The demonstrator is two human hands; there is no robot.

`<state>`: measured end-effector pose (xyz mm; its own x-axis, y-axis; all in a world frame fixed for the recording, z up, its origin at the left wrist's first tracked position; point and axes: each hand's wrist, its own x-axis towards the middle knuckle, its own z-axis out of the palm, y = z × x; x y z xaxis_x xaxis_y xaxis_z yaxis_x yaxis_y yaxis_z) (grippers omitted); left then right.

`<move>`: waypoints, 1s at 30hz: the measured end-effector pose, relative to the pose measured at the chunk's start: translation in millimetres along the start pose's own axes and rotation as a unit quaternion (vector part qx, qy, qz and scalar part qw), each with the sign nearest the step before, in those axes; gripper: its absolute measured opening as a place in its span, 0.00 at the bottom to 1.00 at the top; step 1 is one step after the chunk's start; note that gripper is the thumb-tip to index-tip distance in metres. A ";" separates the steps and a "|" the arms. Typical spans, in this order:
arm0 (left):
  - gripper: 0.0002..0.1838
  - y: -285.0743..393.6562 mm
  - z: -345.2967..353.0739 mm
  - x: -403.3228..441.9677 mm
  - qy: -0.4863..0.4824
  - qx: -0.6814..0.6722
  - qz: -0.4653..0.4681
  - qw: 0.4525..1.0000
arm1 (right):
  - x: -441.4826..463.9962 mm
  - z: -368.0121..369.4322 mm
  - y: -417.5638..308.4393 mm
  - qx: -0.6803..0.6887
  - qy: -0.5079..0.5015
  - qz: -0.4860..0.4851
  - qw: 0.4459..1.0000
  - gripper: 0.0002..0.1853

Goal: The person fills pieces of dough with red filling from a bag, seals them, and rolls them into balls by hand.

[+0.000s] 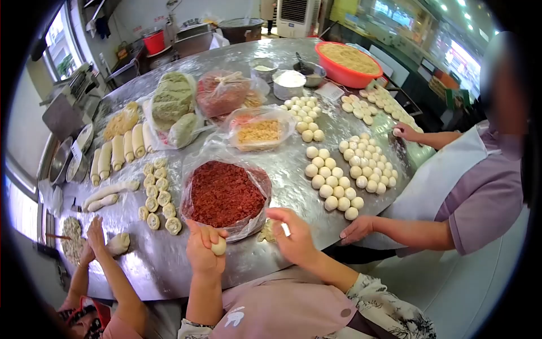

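Observation:
My left hand (204, 251) is closed around a smooth, pale dough ball (219, 246), which shows at the thumb side of the palm. My right hand (294, 240) is apart from it, fingers curved and separated from the thumb; a small white patch shows between them, and I cannot make out what it is. Just beyond both hands lies a plastic bag (261, 186) folded open around dark red filling (226, 193). A small yellowish lump (267, 232) rests on the table beside the bag, near my right hand.
Finished dough balls (370, 164) stand in groups to the right, near a co-worker's hand (357, 229). Spiral dough pieces (164, 198) and dough rolls (117, 152) lie left. Another co-worker's hands (95, 240) work at front left. A red basin (322, 53) stands at the back.

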<state>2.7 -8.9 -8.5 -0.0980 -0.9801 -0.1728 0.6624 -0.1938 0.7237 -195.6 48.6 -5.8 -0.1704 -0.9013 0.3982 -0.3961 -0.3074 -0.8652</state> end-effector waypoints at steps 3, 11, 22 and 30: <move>0.29 -6.5 0.5 7.1 -0.016 -0.027 0.057 0.998 | 2.6 32.0 -18.1 0.056 -0.088 -0.043 0.994 0.21; 0.35 7.2 26.1 -7.6 -0.065 -0.174 0.031 0.982 | 13.4 73.9 -20.1 0.172 -0.115 0.075 0.975 0.18; 0.31 -10.6 -5.6 -18.6 -0.101 0.144 0.203 0.963 | -6.3 84.1 -45.5 0.111 -0.072 -0.045 0.990 0.20; 0.33 -6.6 -4.0 -27.1 -0.161 0.120 0.183 0.962 | -9.3 71.5 -40.0 0.150 -0.216 0.051 0.963 0.23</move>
<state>4.0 19.0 -11.3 -0.1409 -0.9401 0.3105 0.5096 0.2001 0.8368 -113.6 47.5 3.2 0.2237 -0.9541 0.1993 -0.1069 -0.2273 -0.9679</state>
